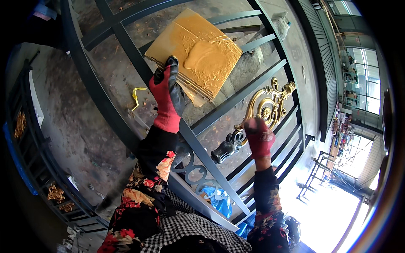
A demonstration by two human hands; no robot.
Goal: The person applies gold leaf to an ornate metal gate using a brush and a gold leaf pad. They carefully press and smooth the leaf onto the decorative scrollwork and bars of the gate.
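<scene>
Print (266,137) marks the right hand (258,135), can't tell its grip, near the scroll (266,110); left hand (168,95) holds the board (173,40) over bars (238,98)!

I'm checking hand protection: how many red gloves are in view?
2: one on the left hand, gripping the paint-smeared cardboard by its edge; one on the right hand, overlapping the scrolled metal ornament in view. The dark rim might hide others.

Checked black-and-white garment (185,223); beside it, 2 black sleeves (135,200), floral print; beyond it, 2 red gloves (168,95), left black-fingered.
</scene>
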